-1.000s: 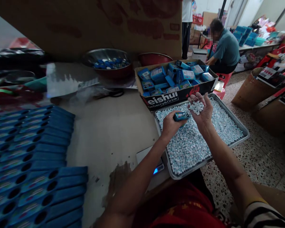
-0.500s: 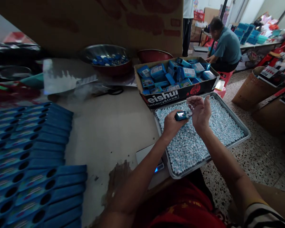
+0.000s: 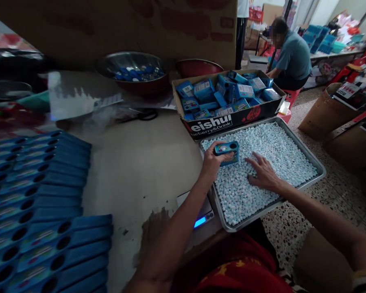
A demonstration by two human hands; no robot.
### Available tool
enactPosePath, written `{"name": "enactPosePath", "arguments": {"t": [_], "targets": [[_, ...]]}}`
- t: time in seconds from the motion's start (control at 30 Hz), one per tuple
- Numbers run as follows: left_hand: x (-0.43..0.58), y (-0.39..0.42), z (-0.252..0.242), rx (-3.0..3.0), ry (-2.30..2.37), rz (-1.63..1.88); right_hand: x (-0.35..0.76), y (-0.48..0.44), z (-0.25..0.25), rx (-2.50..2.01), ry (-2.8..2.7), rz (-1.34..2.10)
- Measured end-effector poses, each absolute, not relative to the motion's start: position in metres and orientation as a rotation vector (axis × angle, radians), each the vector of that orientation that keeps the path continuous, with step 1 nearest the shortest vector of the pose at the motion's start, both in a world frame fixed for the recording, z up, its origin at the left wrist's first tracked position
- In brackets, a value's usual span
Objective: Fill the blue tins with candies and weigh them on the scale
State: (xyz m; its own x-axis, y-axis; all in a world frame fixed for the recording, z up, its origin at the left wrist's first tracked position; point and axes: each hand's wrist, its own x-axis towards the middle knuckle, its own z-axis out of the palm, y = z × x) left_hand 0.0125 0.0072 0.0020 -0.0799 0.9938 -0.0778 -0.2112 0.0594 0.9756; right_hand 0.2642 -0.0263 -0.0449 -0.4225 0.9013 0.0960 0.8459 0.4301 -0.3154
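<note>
My left hand (image 3: pixel 212 159) grips a small blue candy case (image 3: pixel 227 150) with a round hole in its face, held above the near left part of a metal tray (image 3: pixel 316 164). The tray is full of small white and pale blue candies (image 3: pixel 277 150). My right hand (image 3: pixel 263 173) lies flat on the candies with its fingers spread, palm down, just right of the case.
A cardboard box (image 3: pixel 228 118) of filled blue cases stands behind the tray. A small scale (image 3: pixel 198 211) with a lit display sits at the tray's near left corner. Rows of blue cases (image 3: pixel 39 207) cover the table's left. A metal bowl (image 3: pixel 131 73) stands behind. A seated person (image 3: pixel 289 57) works far right.
My right hand held a palmful of candies raised at the case's mouth; it has now dropped flat onto the candies. My left hand turned the case so its face shows.
</note>
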Motion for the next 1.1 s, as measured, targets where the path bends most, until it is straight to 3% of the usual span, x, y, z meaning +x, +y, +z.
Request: {"name": "enactPosePath", "arguments": {"t": [0.1, 0.2, 0.37, 0.47, 0.67, 1.1], "targets": [[0.006, 0.002, 0.008, 1.153, 1.281, 1.288, 0.249, 0.011, -0.056, -1.553, -2.341, 0.247], [0.001, 0.0, 0.012, 1.353, 1.416, 1.229, 0.235, 0.051, -0.056, -1.603, -2.042, 0.398], [-0.004, 0.001, 0.011, 1.552, 1.55, 1.138, 0.205, 0.07, -0.04, -1.268, -0.87, 1.346], [-0.006, 0.001, 0.008, 1.562, 1.577, 1.113, 0.19, 0.063, -0.019, -0.947, -0.542, 1.609], [0.001, -0.001, 0.011, 1.558, 1.522, 1.128, 0.17, 0.05, 0.031, -0.493, -0.529, 1.67], [0.009, -0.005, 0.013, 1.543, 1.48, 1.154, 0.161, 0.041, 0.057, -0.506, -0.575, 1.536]]}}
